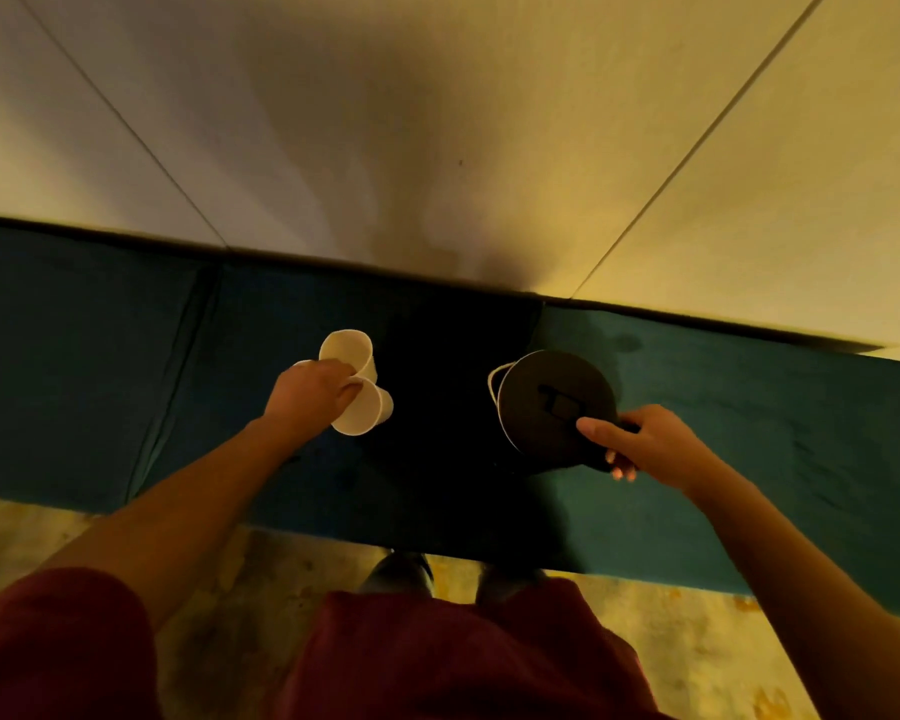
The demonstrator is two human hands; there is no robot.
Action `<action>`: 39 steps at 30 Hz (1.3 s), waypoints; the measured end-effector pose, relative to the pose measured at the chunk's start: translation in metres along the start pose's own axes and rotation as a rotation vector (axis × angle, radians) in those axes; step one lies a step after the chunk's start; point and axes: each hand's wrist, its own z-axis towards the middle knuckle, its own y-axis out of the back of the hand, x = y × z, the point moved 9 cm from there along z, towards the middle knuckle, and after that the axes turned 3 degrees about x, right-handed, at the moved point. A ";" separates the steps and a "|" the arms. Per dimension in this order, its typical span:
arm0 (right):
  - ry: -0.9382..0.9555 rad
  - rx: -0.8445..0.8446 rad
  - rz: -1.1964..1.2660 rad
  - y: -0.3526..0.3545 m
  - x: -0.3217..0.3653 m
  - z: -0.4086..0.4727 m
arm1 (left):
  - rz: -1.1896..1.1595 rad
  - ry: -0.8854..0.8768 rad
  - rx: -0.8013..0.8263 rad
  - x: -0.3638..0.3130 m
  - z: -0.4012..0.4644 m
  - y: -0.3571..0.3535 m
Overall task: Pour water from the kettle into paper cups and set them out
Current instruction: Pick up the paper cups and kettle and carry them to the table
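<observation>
1. two large surfaces fill the frame: a pale wall [437, 122] across the top and a dark teal counter [749, 433] running as a band through the middle.
2. right of centre, the kettle [554, 402] is seen from above, dark lid up, pale spout toward the left; whether it rests on the counter or hangs just above cannot be told. likely heavy if full, it is best carried by the handle.
3. the right hand [640, 444] is wrapped around that handle at the kettle's lower right, thumb on top.
4. the left hand [310, 392], left of centre, pinches the paper cups [357, 387], fingers closed over their rims.
5. at least two cups show, mouths tilted, touching each other; light and easily crushed, they want a gentle hold at the wall.
</observation>
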 end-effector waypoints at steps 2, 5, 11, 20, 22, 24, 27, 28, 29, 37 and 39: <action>0.022 -0.017 0.001 -0.002 -0.007 -0.004 | 0.004 0.026 0.000 -0.007 -0.009 -0.001; 0.073 -0.057 0.025 0.000 -0.003 -0.005 | -0.031 0.061 -0.052 -0.013 -0.020 0.010; 0.186 -0.047 0.028 0.011 0.021 -0.003 | -0.278 0.422 -0.165 0.003 -0.078 0.011; 0.419 0.163 0.073 0.008 0.065 -0.032 | -0.352 0.675 -0.360 -0.029 -0.211 0.017; 0.431 0.187 0.102 0.006 0.073 -0.035 | -0.338 0.673 -0.354 -0.034 -0.219 0.030; 0.505 0.257 0.032 -0.010 0.093 -0.049 | -0.340 0.773 -0.380 -0.041 -0.265 0.030; 0.558 0.329 -0.005 -0.031 0.110 -0.066 | -0.330 0.873 -0.382 -0.052 -0.316 0.020; 0.555 0.331 0.019 -0.027 0.113 -0.068 | -0.317 0.867 -0.377 -0.053 -0.317 0.019; 0.622 0.390 -0.024 -0.053 0.123 -0.084 | -0.341 0.940 -0.420 -0.056 -0.361 0.010; 0.777 0.595 -0.221 -0.171 0.121 -0.185 | -0.474 1.240 -0.595 -0.093 -0.567 -0.084; 0.823 0.623 -0.279 -0.196 0.113 -0.213 | -0.508 1.284 -0.618 -0.106 -0.610 -0.110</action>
